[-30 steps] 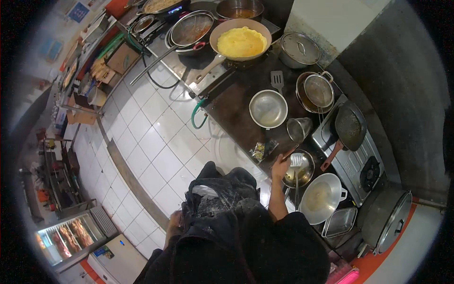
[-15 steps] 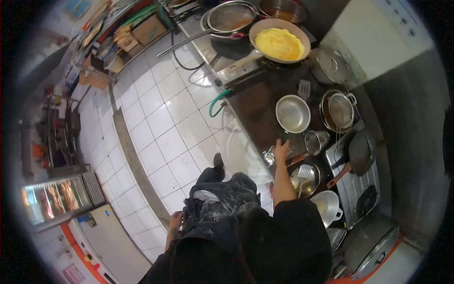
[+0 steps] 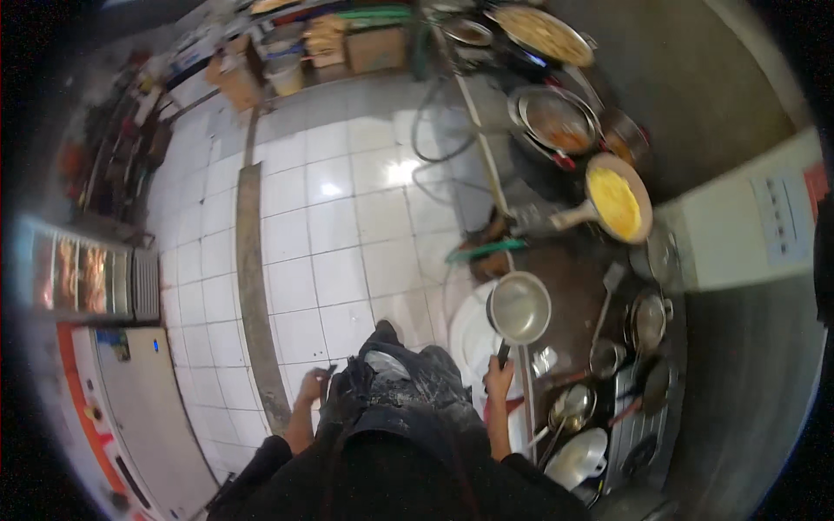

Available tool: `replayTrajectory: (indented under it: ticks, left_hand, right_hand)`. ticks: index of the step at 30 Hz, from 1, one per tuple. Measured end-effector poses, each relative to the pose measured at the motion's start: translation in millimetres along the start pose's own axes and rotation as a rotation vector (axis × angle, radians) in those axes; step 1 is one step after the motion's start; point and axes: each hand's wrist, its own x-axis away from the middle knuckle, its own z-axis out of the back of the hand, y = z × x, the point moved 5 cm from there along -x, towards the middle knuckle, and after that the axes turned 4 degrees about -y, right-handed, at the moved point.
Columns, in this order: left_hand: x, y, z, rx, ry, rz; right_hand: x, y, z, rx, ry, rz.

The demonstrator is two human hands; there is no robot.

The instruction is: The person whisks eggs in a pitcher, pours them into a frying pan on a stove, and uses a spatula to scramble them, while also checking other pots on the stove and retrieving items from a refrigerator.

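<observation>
- One view only, from the head camera, looking down past a dark apron at a kitchen counter along the person's right.
- Right hand (image 3: 498,379): closed around the dark handle of an empty steel saucepan (image 3: 519,307), which is held level over the counter's near edge, just above a white round plate-like surface.
- Left hand (image 3: 313,385): hanging at the person's side over the white-tiled floor (image 3: 347,234); blurred, so whether it is open or closed cannot be told, and nothing is visibly held.
- Frying pan of yellow egg (image 3: 615,201): farther along the counter, well apart from the saucepan.
- Ladle (image 3: 569,405) and white bowl (image 3: 578,456): near the right hand, on the counter's near end.
- Green hose (image 3: 486,250): lying between floor and counter.
</observation>
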Motion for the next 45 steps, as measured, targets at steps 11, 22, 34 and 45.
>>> replayTrajectory:
  ticks: [11,22,34,45]
  left_hand:
    - [-204.0,160.7,216.8,0.354,0.068,0.084]
    - [-286.8,-107.2,340.5,0.531,0.211,0.465]
    - [-116.0,-270.1,395.0,1.043,0.764,1.075]
    - [-308.8,-334.8,785.1,0.659,0.827,0.796]
  right_hand:
    - [10.6,-157.6,-258.4,0.27,-0.423,0.205]
    - [8.3,-386.6,-616.8,0.481,-0.78,0.341]
    - [83.6,-520.0,-1040.7,0.344,-1.123,0.234]
    - [247.6,-686.0,-1485.8,0.241,-1.374,0.333]
